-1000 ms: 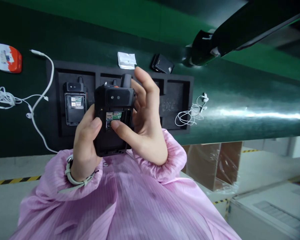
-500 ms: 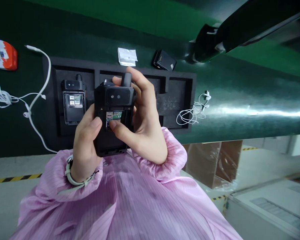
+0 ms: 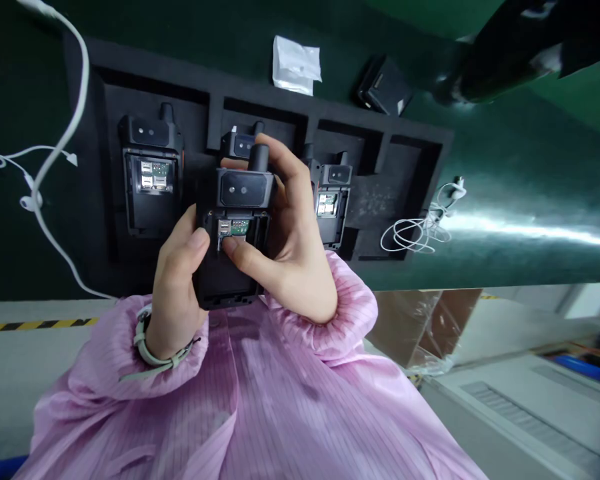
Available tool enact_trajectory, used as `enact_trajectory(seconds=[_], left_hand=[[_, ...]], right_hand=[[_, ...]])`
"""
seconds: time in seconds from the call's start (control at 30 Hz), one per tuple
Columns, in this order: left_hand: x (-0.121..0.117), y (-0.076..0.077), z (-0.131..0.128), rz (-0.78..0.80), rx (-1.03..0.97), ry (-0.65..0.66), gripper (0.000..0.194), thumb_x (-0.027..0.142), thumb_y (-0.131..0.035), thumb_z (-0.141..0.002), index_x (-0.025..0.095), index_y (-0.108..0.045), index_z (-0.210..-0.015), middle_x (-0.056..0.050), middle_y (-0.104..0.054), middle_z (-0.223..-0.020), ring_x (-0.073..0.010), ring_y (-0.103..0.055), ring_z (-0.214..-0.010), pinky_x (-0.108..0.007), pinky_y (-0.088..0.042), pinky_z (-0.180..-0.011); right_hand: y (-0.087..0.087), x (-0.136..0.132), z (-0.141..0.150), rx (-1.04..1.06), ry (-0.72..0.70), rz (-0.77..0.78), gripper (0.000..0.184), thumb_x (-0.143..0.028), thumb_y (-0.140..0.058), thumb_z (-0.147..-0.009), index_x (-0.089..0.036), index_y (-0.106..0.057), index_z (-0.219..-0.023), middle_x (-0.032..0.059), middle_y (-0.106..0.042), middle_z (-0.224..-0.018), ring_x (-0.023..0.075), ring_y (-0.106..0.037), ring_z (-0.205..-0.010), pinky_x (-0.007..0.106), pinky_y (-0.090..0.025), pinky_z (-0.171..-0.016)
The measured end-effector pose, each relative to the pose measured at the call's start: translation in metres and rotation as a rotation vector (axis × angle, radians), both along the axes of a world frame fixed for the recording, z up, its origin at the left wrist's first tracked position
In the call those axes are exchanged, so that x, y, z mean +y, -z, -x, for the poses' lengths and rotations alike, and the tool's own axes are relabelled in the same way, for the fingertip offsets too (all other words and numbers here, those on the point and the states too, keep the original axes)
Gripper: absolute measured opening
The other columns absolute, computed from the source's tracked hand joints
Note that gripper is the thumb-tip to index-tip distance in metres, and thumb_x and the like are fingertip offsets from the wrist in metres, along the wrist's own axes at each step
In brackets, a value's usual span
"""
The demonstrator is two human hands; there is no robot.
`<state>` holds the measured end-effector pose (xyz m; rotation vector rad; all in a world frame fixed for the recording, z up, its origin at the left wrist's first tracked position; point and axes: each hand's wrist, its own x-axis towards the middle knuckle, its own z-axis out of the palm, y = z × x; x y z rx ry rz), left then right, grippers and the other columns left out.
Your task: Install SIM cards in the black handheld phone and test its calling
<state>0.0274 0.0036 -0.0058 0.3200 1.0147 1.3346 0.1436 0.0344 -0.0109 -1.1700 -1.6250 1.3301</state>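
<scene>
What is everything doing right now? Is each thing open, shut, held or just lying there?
Black handheld device: held up, back open, SIM slots showing.
Left hand: holding the device's side.
Right hand: thumb on the open compartment.
Foam tray: holding more devices.
Left tray device: lying in its slot, back open.
Right tray device: lying in its slot, back open.
White earphones: loosely coiled.

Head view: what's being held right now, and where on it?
A black rugged handset with its back open: the left hand grips its left edge, the right hand its right edge, right thumb at the card slots.
</scene>
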Motion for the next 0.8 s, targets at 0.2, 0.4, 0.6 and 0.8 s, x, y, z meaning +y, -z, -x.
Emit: enact_trajectory(seconds=[0.2, 0.4, 0.6, 0.8], left_hand=[[-0.0004, 0.0022, 0.0028, 0.002, -0.015, -0.005, 0.021, 0.034, -0.058, -0.088, 0.021, -0.074, -0.090, -0.010, -0.071, -0.103, -0.0360, -0.059, -0.133, -0.045, -0.056, -0.105], [-0.0015, 0.0064, 0.0051, -0.063, -0.031, 0.013, 0.020, 0.035, -0.060, -0.089, 0.020, -0.073, -0.089, -0.010, -0.072, -0.102, -0.0344, -0.063, -0.128, -0.044, -0.056, -0.105], [-0.0007, 0.0071, 0.0059, -0.086, -0.052, 0.025, 0.021, 0.036, -0.059, -0.090, 0.021, -0.073, -0.087, -0.010, -0.073, -0.103, -0.0346, -0.063, -0.127, -0.044, -0.056, -0.104], [-0.0014, 0.0050, 0.0076, -0.105, -0.104, 0.044, 0.025, 0.031, -0.053, -0.093, 0.020, -0.075, -0.101, -0.010, -0.075, -0.104, -0.0332, -0.063, -0.129, -0.044, -0.055, -0.105]], right_hand=[[-0.0025, 0.0014, 0.0007, -0.059, -0.010, 0.003, 0.076, -0.036, -0.064, -0.093, -0.036, -0.023, -0.157, 0.0063, -0.053, -0.155, 0.0245, -0.054, -0.143, 0.046, -0.056, -0.115], [-0.0047, 0.0002, 0.0035, -0.091, 0.017, 0.003, 0.078, -0.032, -0.065, -0.092, -0.039, -0.023, -0.157, 0.0050, -0.051, -0.157, 0.0253, -0.051, -0.146, 0.047, -0.055, -0.116], [-0.0068, 0.0003, 0.0024, -0.082, 0.006, 0.029, 0.083, -0.029, -0.065, -0.089, -0.039, -0.021, -0.158, 0.0046, -0.049, -0.159, 0.0264, -0.051, -0.148, 0.048, -0.053, -0.119], [-0.0068, -0.0007, -0.0038, -0.002, -0.084, 0.087, 0.097, -0.031, -0.066, -0.083, -0.035, -0.012, -0.163, 0.0042, -0.042, -0.165, 0.0268, -0.044, -0.153, 0.048, -0.047, -0.124]])
